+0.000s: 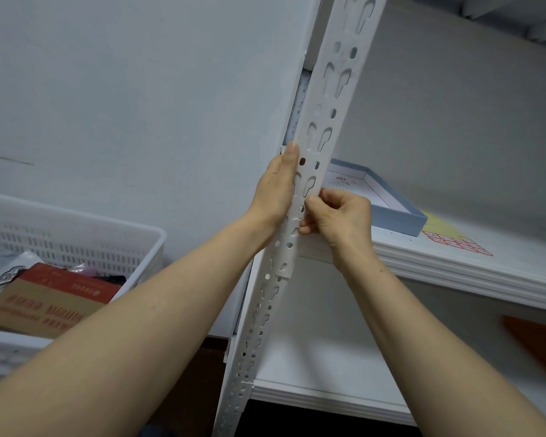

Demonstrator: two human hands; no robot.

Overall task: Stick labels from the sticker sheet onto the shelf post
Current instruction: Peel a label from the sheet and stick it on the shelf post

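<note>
A white slotted shelf post (328, 99) runs from the top middle down to the bottom centre. My left hand (278, 187) lies flat along the post's left edge, its fingers straight and pointing up. My right hand (338, 217) is at the post's right edge just below, fingers curled, with thumb and fingertips pressing on the post face; any label under them is too small to make out. The sticker sheet (454, 242), yellow with a red grid, lies on the shelf board at the right, clear of both hands.
A shallow blue-rimmed box lid (394, 206) sits on the white shelf board (454, 272) beside the sheet. A white perforated basket (76, 244) with a brown packet stands at the left. An orange object (536, 345) lies on the lower right shelf.
</note>
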